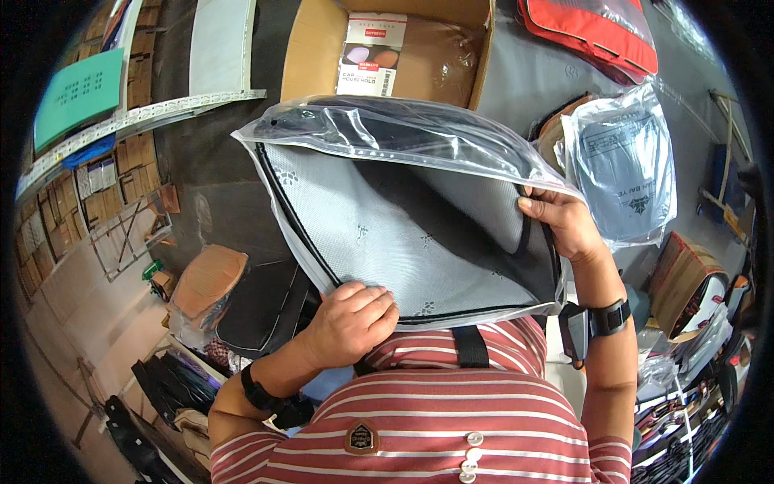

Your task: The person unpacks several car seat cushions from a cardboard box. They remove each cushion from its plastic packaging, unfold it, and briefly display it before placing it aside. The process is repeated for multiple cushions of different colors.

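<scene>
A clear plastic zip bag (379, 121) lies open across my middle, holding a pale grey mesh fabric piece (330, 210) with black piping and small printed motifs. Part of the fabric's right side is folded over, and a dark area shows within. My left hand (355, 321) grips the lower left edge of the bag and fabric, fingers curled over it. My right hand (564, 222) pinches the upper right edge of the bag, thumb on top, with the fabric just inside.
Ahead stand an open cardboard box (447, 56), red packs (588, 28) and a silvery wrapped package (621, 165). Shelving (218, 98) with stacked cartons runs along the left. A tan pad (208, 282) and black items (254, 319) lie lower left; a striped bundle (677, 274) sits right.
</scene>
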`<act>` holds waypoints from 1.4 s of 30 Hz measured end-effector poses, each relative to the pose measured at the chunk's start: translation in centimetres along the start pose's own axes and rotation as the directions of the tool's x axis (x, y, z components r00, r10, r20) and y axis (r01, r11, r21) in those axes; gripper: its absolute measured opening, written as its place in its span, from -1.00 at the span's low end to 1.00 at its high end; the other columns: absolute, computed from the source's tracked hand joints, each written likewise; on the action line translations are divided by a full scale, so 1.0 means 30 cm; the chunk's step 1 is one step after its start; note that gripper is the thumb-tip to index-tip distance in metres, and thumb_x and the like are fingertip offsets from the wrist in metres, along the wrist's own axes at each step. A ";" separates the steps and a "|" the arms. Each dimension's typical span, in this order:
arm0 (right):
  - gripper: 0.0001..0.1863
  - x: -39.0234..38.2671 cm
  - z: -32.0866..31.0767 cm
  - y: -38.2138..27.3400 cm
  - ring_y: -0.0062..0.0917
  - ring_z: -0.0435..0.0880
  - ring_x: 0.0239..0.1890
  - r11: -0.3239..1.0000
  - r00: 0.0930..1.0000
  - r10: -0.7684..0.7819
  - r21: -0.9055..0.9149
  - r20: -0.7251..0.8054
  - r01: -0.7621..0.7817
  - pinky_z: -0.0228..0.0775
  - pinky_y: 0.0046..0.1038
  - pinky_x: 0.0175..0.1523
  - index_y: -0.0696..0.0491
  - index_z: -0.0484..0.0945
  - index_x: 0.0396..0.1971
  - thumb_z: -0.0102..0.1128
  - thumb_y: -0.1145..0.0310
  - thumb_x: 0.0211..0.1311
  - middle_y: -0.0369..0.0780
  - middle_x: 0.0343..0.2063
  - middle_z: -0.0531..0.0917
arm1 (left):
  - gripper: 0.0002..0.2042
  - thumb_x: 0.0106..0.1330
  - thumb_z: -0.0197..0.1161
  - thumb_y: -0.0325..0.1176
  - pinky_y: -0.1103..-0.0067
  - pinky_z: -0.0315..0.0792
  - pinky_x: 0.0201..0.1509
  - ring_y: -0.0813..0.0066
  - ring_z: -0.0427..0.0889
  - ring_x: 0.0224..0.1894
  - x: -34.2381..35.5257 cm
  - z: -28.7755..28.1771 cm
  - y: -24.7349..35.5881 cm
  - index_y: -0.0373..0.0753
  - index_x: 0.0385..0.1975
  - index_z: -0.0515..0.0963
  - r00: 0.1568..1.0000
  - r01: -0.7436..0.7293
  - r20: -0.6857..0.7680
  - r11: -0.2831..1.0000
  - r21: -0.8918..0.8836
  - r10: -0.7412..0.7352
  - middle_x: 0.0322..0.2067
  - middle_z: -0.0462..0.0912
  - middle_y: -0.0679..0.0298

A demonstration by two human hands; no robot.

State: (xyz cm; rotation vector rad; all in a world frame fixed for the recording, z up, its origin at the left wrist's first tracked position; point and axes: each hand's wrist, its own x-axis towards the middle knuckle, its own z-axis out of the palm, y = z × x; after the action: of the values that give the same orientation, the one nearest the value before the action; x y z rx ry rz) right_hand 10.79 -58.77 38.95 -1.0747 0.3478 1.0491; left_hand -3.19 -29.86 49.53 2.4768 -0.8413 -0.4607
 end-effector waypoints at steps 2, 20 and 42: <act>-0.90 0.021 -0.023 0.007 -0.74 0.45 -0.38 0.998 0.999 0.039 0.059 0.000 -0.039 0.29 -0.67 -0.21 0.14 0.51 -0.36 0.18 0.46 0.13 -0.42 -0.44 0.52 | -0.79 0.07 0.06 -0.37 0.47 0.41 -0.14 0.33 0.59 -0.22 0.013 0.009 -0.005 -0.34 -0.38 0.53 1.000 -0.022 0.004 1.000 -0.015 0.022 -0.32 0.60 0.11; -0.93 0.093 -0.203 0.056 -0.74 0.48 -0.48 0.981 1.000 0.013 0.196 -0.023 -0.008 0.37 -0.69 -0.28 0.11 0.47 -0.42 0.11 0.43 0.19 -0.40 -0.49 0.52 | -0.81 0.04 0.10 -0.40 0.49 0.36 -0.06 0.38 0.56 -0.25 0.168 0.026 -0.065 -0.34 -0.40 0.55 0.999 -0.028 0.038 0.998 -0.065 0.030 -0.36 0.58 0.20; -0.78 0.208 -0.342 0.089 -0.57 0.52 -0.38 0.983 0.904 -0.023 -0.172 -0.427 -0.056 0.35 -0.54 -0.20 0.22 0.50 -0.25 0.03 0.36 0.26 -0.24 -0.39 0.59 | -0.83 -0.02 0.12 -0.42 0.53 0.35 -0.18 0.40 0.53 -0.33 0.246 0.034 -0.100 -0.34 -0.45 0.54 0.998 -0.049 0.026 0.993 -0.109 0.053 -0.44 0.55 0.25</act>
State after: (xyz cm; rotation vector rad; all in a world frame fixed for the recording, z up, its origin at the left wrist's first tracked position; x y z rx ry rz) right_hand 14.10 -63.94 28.30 -1.4733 0.6246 0.8631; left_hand 3.35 -32.81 45.90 2.3493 -0.8659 -0.5117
